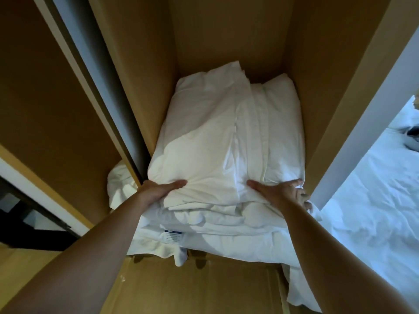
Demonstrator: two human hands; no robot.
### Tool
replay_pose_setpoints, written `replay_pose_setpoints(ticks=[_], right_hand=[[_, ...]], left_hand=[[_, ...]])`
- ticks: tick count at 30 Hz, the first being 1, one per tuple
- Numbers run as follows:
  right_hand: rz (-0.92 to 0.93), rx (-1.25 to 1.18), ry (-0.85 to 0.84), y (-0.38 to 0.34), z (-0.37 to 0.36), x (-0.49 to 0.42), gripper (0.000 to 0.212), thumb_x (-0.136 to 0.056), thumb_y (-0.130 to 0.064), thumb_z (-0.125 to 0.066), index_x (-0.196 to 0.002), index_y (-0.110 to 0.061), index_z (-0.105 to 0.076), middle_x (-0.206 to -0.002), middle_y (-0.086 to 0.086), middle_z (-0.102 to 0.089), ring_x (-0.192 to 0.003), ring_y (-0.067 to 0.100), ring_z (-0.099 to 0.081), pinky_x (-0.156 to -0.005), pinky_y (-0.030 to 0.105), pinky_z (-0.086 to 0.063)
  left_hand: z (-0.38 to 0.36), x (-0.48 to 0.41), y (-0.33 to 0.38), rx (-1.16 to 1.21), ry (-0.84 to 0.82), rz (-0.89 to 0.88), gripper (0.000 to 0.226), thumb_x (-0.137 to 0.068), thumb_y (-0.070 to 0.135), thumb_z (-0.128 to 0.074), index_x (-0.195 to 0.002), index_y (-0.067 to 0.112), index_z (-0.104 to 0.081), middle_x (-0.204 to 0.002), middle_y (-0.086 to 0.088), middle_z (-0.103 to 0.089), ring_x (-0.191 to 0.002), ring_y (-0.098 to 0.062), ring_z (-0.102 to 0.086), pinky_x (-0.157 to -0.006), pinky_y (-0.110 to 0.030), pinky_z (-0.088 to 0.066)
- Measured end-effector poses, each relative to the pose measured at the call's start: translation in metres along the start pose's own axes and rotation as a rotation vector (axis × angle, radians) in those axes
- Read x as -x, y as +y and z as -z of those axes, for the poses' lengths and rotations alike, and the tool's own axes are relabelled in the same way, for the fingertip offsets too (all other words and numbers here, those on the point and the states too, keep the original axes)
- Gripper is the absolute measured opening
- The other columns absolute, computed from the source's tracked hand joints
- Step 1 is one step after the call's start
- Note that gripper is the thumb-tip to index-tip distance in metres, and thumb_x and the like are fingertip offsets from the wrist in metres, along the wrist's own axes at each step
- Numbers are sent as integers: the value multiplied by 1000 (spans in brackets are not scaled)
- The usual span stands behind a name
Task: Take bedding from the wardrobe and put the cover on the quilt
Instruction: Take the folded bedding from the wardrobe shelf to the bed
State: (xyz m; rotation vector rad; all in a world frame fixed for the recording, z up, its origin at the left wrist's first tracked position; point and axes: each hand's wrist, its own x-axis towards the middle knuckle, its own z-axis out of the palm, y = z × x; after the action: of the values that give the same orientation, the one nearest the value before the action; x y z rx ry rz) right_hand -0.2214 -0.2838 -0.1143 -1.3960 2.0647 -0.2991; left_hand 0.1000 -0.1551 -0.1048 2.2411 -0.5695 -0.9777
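A stack of white bedding fills the open wooden wardrobe [226, 30] compartment. On top lies a folded white cover [204, 132]; under it is a thicker white quilt [226, 236] with a small blue-and-white label at its front. My left hand [158, 189] grips the stack's front left corner, thumb on top and fingers tucked out of sight underneath. My right hand [278, 191] grips the front right corner, thumb on top, fingers curled round the edge. The front of the quilt hangs over the shelf edge.
A sliding wardrobe door [95, 87] stands at the left. To the right, past the wardrobe's side panel [353, 109], is a bed with rumpled white sheets [374, 200]. More white fabric bunches at the stack's left [120, 189].
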Motion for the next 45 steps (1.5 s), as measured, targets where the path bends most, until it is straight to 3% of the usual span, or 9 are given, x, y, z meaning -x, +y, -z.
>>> replay_pose_setpoints(ticks=[6, 11, 15, 28, 33, 36, 39, 42, 45], right_hand=[[-118, -149, -18, 19, -6, -8, 181, -24, -96, -70, -157, -4, 13, -167, 18, 7, -155, 33, 4, -126, 50, -3], [-160, -214, -70, 19, -7, -20, 187, -13, -96, -72, -158, -8, 7, -167, 14, -11, -152, 38, -20, -122, 54, -23], [-113, -242, -112, 29, -12, -35, 176, -11, -89, -80, -155, -6, -22, -158, 14, -35, -139, 35, -43, -112, 45, -38], [-82, -351, -32, 42, -37, -57, 171, -10, -93, -75, -150, -10, -23, -152, 15, -42, -137, 39, -44, -112, 52, -39], [-49, -385, -36, 44, -35, -55, 164, -11, -93, -76, -145, -9, -35, -144, 11, -52, -129, 35, -52, -106, 47, -46], [-26, -398, -115, 41, -28, -54, 148, -11, -88, -82, -135, -11, -54, -127, 6, -64, -112, 28, -63, -98, 42, -52], [-27, -418, -166, 38, -21, -54, 140, -11, -82, -86, -129, -12, -59, -113, 1, -65, -102, 24, -65, -95, 42, -56], [-38, -405, -185, 41, -13, -53, 147, -9, -84, -84, -134, -13, -56, -121, 3, -63, -108, 25, -63, -99, 42, -53], [-34, -395, -194, 42, -12, -52, 151, -9, -87, -82, -138, -15, -52, -130, 5, -60, -115, 26, -59, -102, 42, -50]], left_hand=[[-5, -7, -9, -26, 40, 69, 168, -11, 88, -81, -152, 9, -34, -153, -12, -42, -139, -32, -41, -113, -48, -40], [-11, -17, -13, -76, 29, 41, 181, -7, 92, -77, -156, 5, -21, -159, -12, -36, -143, -33, -38, -116, -48, -37], [-14, -19, -17, -98, 1, 57, 187, -8, 93, -73, -158, 3, -6, -162, -17, -28, -145, -37, -35, -117, -50, -34], [-38, -27, -19, -294, 78, 10, 195, 4, 105, -46, -156, -1, -10, -162, -18, -23, -148, -35, -29, -117, -53, -32], [-40, -30, -19, -297, 92, 15, 188, -4, 104, -54, -157, 1, -14, -161, -17, -26, -146, -35, -32, -116, -50, -35], [-37, -33, -18, -227, 68, -19, 171, -14, 100, -67, -154, 9, -31, -156, -12, -41, -138, -34, -46, -111, -49, -42], [-33, -33, -19, -227, 62, -51, 161, -18, 101, -67, -152, 16, -37, -155, -10, -44, -141, -35, -41, -116, -53, -32], [-36, -27, -21, -260, 108, -55, 158, -20, 103, -64, -153, 21, -37, -156, -10, -41, -144, -37, -34, -119, -52, -24], [-35, -28, -23, -98, 50, -77, 156, -20, 93, -77, -151, 17, -40, -151, -5, -49, -136, -29, -47, -114, -45, -39]])
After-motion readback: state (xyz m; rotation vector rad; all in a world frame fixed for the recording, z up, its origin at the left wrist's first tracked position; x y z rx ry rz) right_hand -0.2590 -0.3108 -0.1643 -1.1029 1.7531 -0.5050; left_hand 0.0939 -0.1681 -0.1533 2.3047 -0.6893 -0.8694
